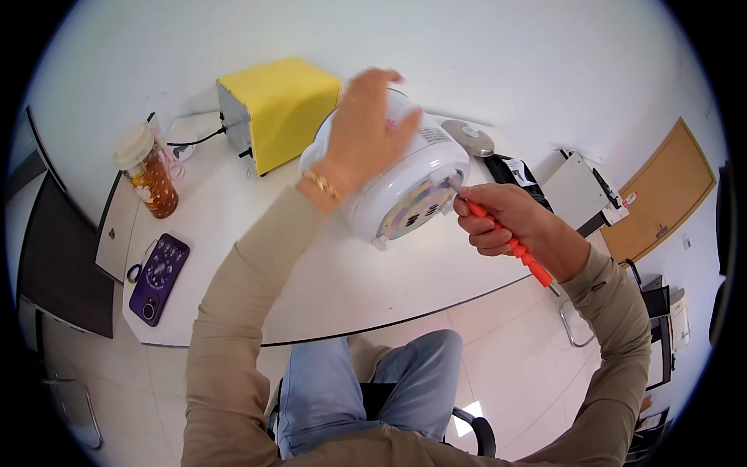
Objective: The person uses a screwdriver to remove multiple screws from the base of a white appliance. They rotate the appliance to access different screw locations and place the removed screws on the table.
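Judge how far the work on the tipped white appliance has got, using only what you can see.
Done: the white appliance is tipped on its side, underside toward the person, and a round grey lid lies apart on the table. In hand: the left hand steadies the body while the right hand holds an orange-handled screwdriver at the base's edge. Left: the base plate is still on.

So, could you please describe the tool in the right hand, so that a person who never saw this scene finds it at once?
Start at the white table and find the round white appliance tipped on its side under the left hand. At its underside, the right hand grips a screwdriver. Its bright orange-red handle is the only thing of that colour there.
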Action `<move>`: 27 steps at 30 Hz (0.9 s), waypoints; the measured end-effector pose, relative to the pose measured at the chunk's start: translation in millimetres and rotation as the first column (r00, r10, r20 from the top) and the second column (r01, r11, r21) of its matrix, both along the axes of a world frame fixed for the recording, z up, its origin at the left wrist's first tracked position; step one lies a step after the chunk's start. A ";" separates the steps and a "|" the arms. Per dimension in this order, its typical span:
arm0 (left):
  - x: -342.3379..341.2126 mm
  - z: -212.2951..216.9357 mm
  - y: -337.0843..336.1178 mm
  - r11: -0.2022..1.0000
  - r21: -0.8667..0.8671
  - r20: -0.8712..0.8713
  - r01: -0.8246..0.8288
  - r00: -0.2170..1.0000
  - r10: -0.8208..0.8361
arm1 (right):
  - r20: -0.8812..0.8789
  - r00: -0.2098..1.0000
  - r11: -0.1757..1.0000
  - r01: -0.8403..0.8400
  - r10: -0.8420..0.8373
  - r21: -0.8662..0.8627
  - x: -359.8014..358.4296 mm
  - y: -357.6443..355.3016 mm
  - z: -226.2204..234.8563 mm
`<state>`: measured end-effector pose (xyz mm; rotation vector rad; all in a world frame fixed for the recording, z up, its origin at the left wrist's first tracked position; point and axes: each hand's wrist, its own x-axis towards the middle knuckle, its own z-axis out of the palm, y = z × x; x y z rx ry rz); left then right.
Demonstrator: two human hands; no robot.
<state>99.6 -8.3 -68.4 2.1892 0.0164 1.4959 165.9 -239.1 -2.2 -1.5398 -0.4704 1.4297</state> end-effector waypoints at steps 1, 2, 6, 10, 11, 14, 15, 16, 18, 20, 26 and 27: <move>7.5 -1.7 17.9 0.988 -0.023 -0.014 -0.152 0.988 0.152 | 0.015 1.000 1.000 0.001 -0.001 -0.004 -3.7 3.1 3.2; 11.2 -2.7 35.1 0.978 -0.168 -0.186 -0.121 0.978 0.089 | 0.022 1.000 1.000 -0.006 0.006 -0.002 -1.9 8.2 1.1; 12.1 3.7 57.2 0.901 -0.430 -0.496 -0.063 0.850 -0.178 | 0.080 0.996 0.998 0.047 -0.043 -0.043 -2.0 7.8 6.1; 10.1 1.7 45.8 0.929 -0.361 -0.491 -0.078 0.863 -0.118 | 0.164 0.984 0.992 0.092 -0.076 -0.091 -6.9 1.3 7.8; 10.8 2.3 43.3 0.929 -0.360 -0.490 -0.088 0.865 -0.108 | 0.131 0.990 0.993 0.067 -0.054 -0.098 0.7 -3.1 6.8; 11.0 4.1 37.2 0.923 -0.373 -0.482 -0.098 0.870 -0.102 | 0.195 0.981 0.992 0.042 -0.019 -0.116 1.8 -6.6 5.5; 8.2 3.9 36.3 0.917 -0.388 -0.477 -0.090 0.871 -0.117 | 0.241 0.970 0.992 0.041 -0.011 -0.120 -0.3 -5.6 4.9; 6.1 3.9 35.2 0.912 -0.403 -0.471 -0.081 0.872 -0.131 | 0.306 0.952 0.989 0.042 0.004 -0.145 -1.7 -4.6 4.7; 0.8 3.1 37.2 0.920 -0.379 -0.476 -0.095 0.873 -0.105 | 0.424 0.904 0.979 0.040 0.050 -0.200 -4.2 2.5 4.1; -2.0 1.7 37.9 0.928 -0.355 -0.474 -0.111 0.877 -0.076 | 0.655 0.746 0.969 0.054 0.121 -0.241 -7.9 5.3 -0.4; -3.0 3.6 30.4 0.938 -0.322 -0.471 -0.126 0.881 -0.043 | 0.885 -0.393 0.955 -0.052 0.248 -0.290 1.4 -5.0 -19.3; -2.0 4.4 30.3 0.943 -0.301 -0.480 -0.145 0.877 -0.019 | 0.819 -0.492 0.945 0.023 0.295 -0.326 -4.6 -4.5 -16.2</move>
